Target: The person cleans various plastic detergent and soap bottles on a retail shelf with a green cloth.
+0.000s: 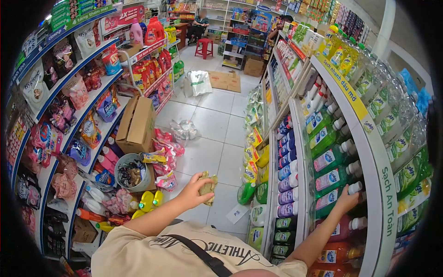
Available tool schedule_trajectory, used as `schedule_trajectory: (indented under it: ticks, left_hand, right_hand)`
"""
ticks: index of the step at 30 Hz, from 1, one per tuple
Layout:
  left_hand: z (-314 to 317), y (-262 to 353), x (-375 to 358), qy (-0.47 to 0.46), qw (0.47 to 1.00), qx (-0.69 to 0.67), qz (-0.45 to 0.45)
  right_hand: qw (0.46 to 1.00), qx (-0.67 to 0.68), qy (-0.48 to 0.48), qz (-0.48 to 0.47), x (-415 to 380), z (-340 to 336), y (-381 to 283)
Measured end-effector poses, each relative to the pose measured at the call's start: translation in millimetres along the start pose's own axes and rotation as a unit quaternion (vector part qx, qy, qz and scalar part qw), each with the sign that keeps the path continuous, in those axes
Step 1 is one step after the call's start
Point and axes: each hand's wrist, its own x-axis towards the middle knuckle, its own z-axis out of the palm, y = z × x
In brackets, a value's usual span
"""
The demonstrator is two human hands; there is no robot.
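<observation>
My left hand [194, 191] is out over the aisle, its fingers closed on a crumpled yellow-green cloth [209, 189]. On the right, my right hand [346, 201] reaches into the shelf and grips a green bottle [326, 200] with a pink label near its white cap [355, 188]. That bottle lies among similar green bottles [328, 179] on the same shelf. Just below are a dark pink bottle [342, 229] and orange bottles [328, 256], close to my right wrist.
On the left stand shelves of pouches, a bucket [134, 184] full of small items, and an open cardboard box [136, 123]. Pink packs [167, 144] and a white bag [198, 83] lie on the floor. A red stool [205, 48] and a seated person [199, 28] are farther back.
</observation>
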Motion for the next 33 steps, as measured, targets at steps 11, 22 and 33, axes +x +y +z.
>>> schedule_trajectory:
  ticks: [11, 22, 33]
  left_hand:
    - [-28.3, -12.7, 15.3, 0.0, 0.99, 0.125, -0.066]
    - [-36.7, -36.3, 56.7, 0.1, 0.963, -0.246, -0.039]
    - [-26.6, 24.5, 81.1, -0.258, 0.814, -0.52, 0.026]
  right_hand:
    - [0.947, 0.279, -0.149, 0.048, -30.1, -27.5, -38.6]
    - [0.766, 0.615, -0.187, 0.023, -72.2, -124.2, -156.3]
    - [0.516, 0.698, -0.463, 0.18, -179.9, -125.2, -286.9]
